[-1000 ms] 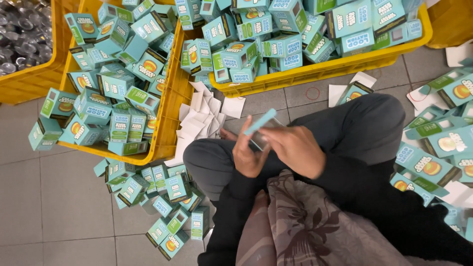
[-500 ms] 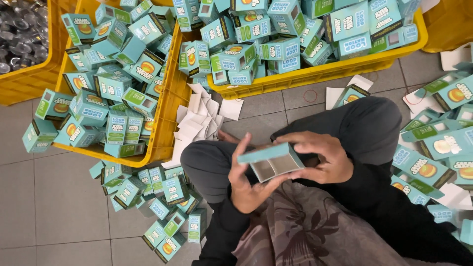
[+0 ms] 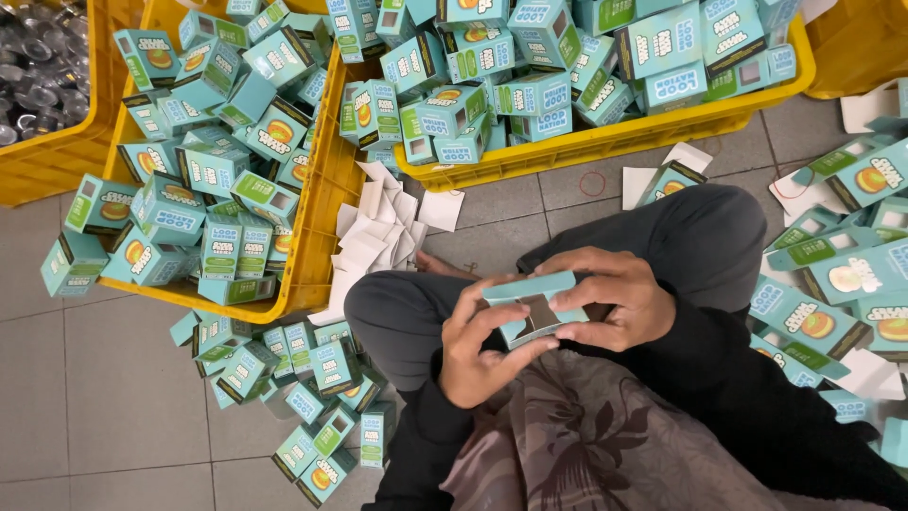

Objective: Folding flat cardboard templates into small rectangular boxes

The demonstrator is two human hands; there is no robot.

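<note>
I hold a small teal cardboard box (image 3: 532,305) over my lap, its grey inside showing through the open end. My left hand (image 3: 478,352) grips it from below and the left, thumb along its near edge. My right hand (image 3: 619,298) clasps it from the right, fingers curled over the top and front. Both hands touch the box. My crossed legs in dark trousers (image 3: 681,237) lie beneath it.
A yellow crate (image 3: 317,218) at the left and another yellow crate (image 3: 615,132) ahead are heaped with folded teal boxes. More folded boxes (image 3: 312,397) lie on the tiled floor at the lower left. Flat unfolded boxes (image 3: 842,274) pile at the right, white card pieces (image 3: 378,227) by my knee.
The flat box blank has been opened into a box shape. My hands have drawn closer around it, fingers now folding its end.
</note>
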